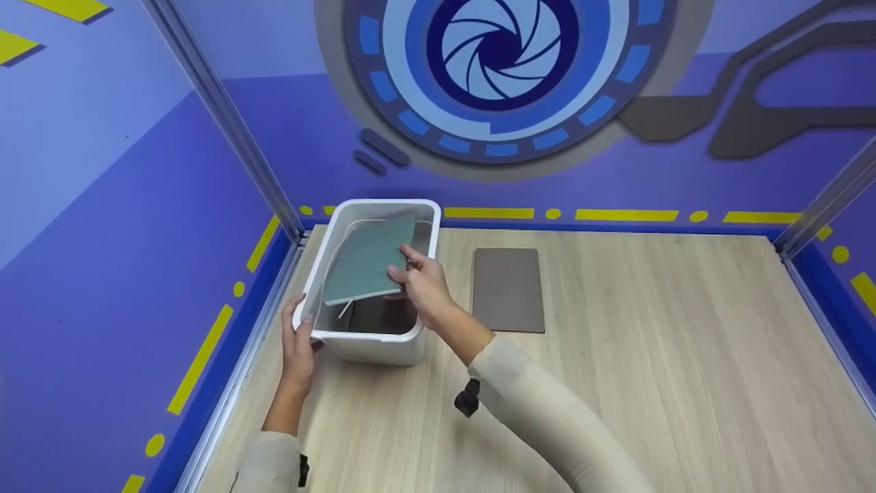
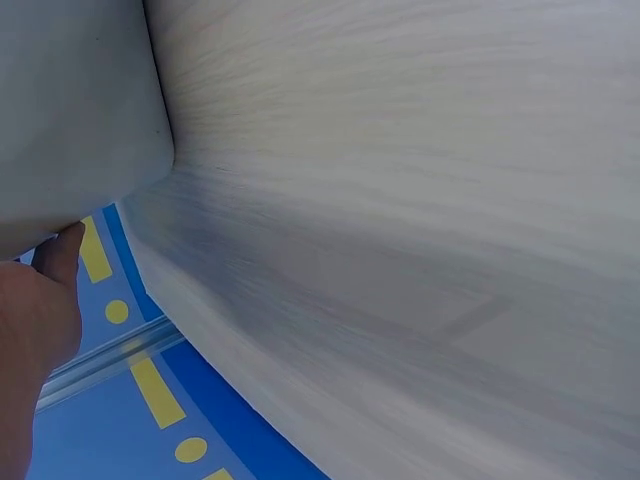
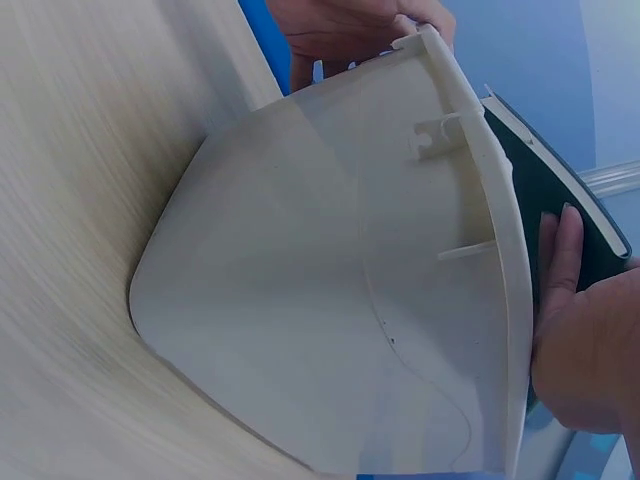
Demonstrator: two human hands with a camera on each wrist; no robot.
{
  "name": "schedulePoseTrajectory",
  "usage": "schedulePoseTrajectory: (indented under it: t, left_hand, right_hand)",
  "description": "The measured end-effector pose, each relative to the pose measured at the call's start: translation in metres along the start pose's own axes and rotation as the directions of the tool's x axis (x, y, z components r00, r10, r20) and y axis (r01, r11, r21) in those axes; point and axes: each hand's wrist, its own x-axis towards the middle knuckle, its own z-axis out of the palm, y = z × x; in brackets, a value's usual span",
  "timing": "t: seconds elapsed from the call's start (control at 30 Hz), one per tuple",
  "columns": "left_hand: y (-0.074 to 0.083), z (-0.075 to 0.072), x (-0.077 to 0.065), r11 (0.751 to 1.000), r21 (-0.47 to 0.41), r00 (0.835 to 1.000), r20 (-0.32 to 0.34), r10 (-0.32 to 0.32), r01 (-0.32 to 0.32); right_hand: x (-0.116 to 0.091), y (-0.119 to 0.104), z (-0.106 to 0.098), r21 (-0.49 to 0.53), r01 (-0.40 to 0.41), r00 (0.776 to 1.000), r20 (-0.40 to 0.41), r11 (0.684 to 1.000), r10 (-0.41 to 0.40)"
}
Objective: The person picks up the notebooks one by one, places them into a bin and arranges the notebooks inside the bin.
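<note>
A white plastic bin (image 1: 380, 351) stands upright at the back left of the table. My left hand (image 1: 297, 349) grips its near left rim, with fingers over the edge. My right hand (image 1: 426, 287) pinches a green notebook (image 1: 366, 257) by its right edge, thumb on the cover. The notebook is tilted within the bin's mouth; its pale page edge (image 3: 560, 170) shows in the right wrist view. Below it, something dark (image 1: 383, 315) lies in the bin, partly hidden. A thin white strip (image 1: 345, 308) shows under the notebook's near edge; its kind is unclear.
A grey-brown notebook (image 1: 508, 291) lies flat on the wooden table (image 1: 650, 356), right of the bin. Blue printed panels (image 1: 274, 137) stand at the back and sides, joined by metal corner posts (image 1: 226, 109). The bin stands close to the left and back panels.
</note>
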Motion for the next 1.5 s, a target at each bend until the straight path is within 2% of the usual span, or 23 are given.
schedulePoseTrajectory:
  t: [0.27,0.37,0.43,0.5,0.57,0.67,0.73,0.77,1.2,1.5]
  left_hand:
    - [0.001,0.0,-0.001,1.0,-0.006,1.0,0.0,-0.003,0.003]
    - [0.002,0.0,-0.001,1.0,-0.009,1.0,0.001,-0.003,0.003]
    - [0.001,0.0,-0.001,1.0,-0.012,1.0,0.003,-0.002,0.002]
    - [0.001,0.001,0.0,1.0,-0.02,1.0,0.01,-0.001,0.001]
    - [0.001,0.0,0.001,1.0,-0.016,1.0,0.022,0.0,0.001]
    - [0.001,0.0,0.003,1.0,-0.013,1.0,0.028,0.003,-0.002]
    - [0.001,-0.001,0.003,1.0,-0.006,1.0,0.029,0.001,-0.001]
    - [0.001,-0.002,0.003,1.0,-0.005,1.0,0.03,0.001,-0.001]
    - [0.002,-0.002,0.0,1.0,-0.009,0.999,0.047,-0.011,0.011]
    - [0.001,-0.002,0.0,1.0,-0.026,0.999,0.049,-0.004,0.006]
  right_hand:
    - [0.0,0.0,0.0,-0.014,-0.005,1.0,-0.002,1.0,0.005]
    - [0.0,-0.001,0.0,-0.013,-0.005,1.0,0.02,1.0,0.005]
    - [-0.002,-0.002,-0.001,-0.055,-0.011,0.999,0.052,0.998,0.014]
    - [-0.005,-0.005,-0.001,-0.157,-0.014,0.996,0.085,0.987,0.028]
    - [-0.009,-0.009,-0.003,-0.311,-0.004,0.995,0.097,0.95,0.036]
    - [-0.014,-0.014,-0.005,-0.517,0.029,0.997,0.079,0.855,0.014]
    - [-0.017,-0.018,-0.008,-0.571,0.044,0.998,0.063,0.82,-0.009]
    - [-0.018,-0.019,-0.009,-0.578,0.05,0.998,0.058,0.815,-0.02]
    - [-0.018,-0.02,-0.019,-0.498,0.061,0.996,0.088,0.865,-0.02]
    - [-0.014,-0.018,-0.026,-0.457,0.141,0.989,0.094,0.878,-0.11]
